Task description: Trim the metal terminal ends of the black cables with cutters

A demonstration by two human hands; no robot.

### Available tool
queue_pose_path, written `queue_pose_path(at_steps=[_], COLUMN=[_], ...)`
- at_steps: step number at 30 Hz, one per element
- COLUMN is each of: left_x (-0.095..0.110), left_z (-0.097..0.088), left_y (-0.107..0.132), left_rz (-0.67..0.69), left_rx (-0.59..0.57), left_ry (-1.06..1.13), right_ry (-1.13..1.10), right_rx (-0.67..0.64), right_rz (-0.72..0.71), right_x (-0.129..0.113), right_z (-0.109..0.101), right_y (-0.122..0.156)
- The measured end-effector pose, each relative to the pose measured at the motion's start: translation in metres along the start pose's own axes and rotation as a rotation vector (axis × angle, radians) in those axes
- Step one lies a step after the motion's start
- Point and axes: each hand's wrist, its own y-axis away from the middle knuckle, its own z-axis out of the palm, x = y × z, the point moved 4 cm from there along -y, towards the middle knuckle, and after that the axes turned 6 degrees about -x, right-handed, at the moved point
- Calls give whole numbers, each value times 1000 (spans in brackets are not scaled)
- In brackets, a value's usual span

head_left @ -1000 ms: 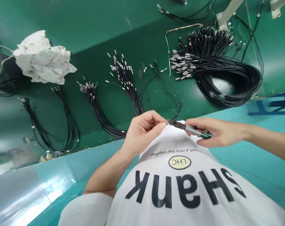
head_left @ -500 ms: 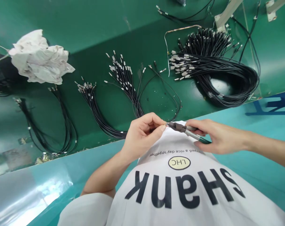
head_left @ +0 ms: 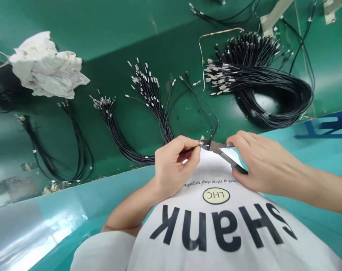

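**Cable End and Pliers: Handling and Grip**

The left hand (head_left: 172, 163) is pinching a black cable (head_left: 189, 150) between thumb and forefinger. The pale cable tip (head_left: 201, 143) is sitting at the jaws of the pliers (head_left: 215, 146), in front of the white shirt (head_left: 210, 259); whether the jaws are biting cannot be told. The right hand (head_left: 258, 158) is closing partly around the handles, which are standing spread apart. The cable is probably behaving as light and springy, its tip small and easily bent; pinching just behind the tip is likely offering best control. The rigid pliers are likely weighing more, the handles offering the proper hold.
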Motion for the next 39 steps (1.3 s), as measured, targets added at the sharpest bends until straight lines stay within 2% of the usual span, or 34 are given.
queue_pose_path(at_steps=[5, 10, 14, 19, 22, 32, 37, 39], left_x=[1, 1, -2, -7, -8, -6, -6, -7], left_z=[1, 3, 3, 0, -1, 1, 1, 1], left_y=[-1, -2, -1, 1, -1, -5, -6, -6], left_rz=[38, 22, -26, -86, -102, -89, -101, -113], left_rx=[18, -3, -34, -34, -42, -37, -30, -29], left_ry=[-51, -65, -60, -34, -20, 28, 21, 34], right_ry=[-153, -502, -701, -1167, -1355, -1473, -1563, -1528], right_rx=[-152, -346, -414, -488, -501, -414, -461, -467], right_rz=[60, 121, 111, 48, 47, 114, 62, 38], right_x=[-4, -5, 0, -1, -6, -10, -13, -14], right_z=[1, -2, 5, 18, 21, 29, 30, 29], right_y=[1, 2, 1, -2, -3, 3, 3, 2])
